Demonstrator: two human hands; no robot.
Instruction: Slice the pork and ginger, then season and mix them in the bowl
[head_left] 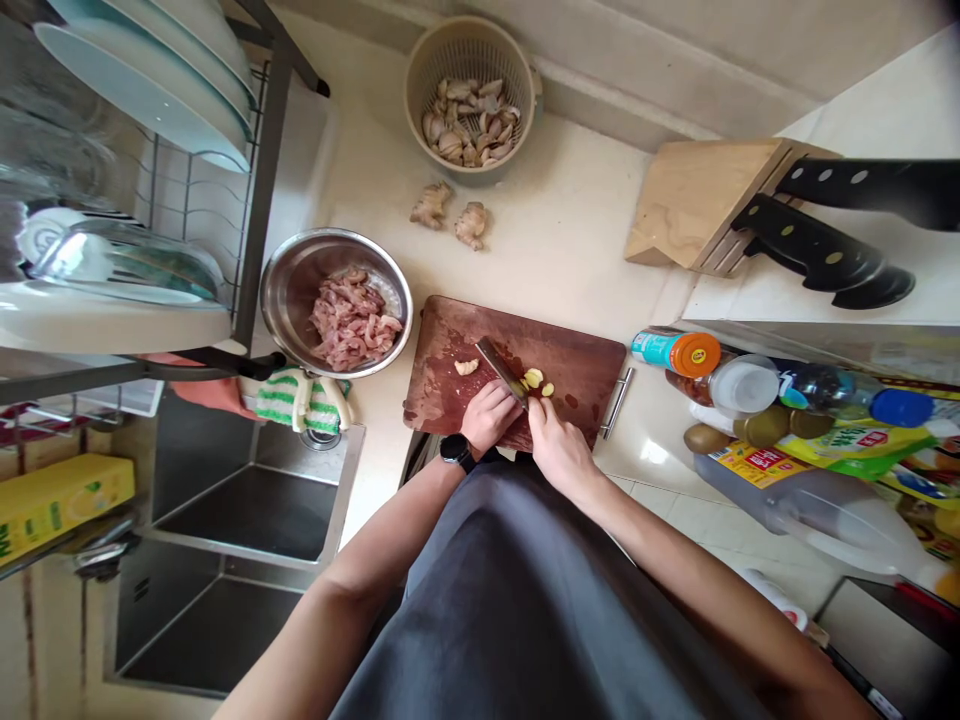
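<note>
Pale yellow ginger slices [534,381] lie midway along a stained brown wooden cutting board [577,370]. A curled left hand [487,418] and closed right hand [559,450] meet at a dark steel knife [501,372]; which grips it is hidden. Two uncut tan ginger knobs [471,225] lie on the cream countertop [570,240] beyond the board's far edge.

Steel cleaver [501,372], edge down, gripped in the left hand [489,416]; right hand [561,452] just beside the blade, fingertips [538,418] at pale yellow ginger slices [534,380] on a stained brown wooden cutting board [585,375]; 1 loose ginger piece [466,367] left of the blade.
</note>
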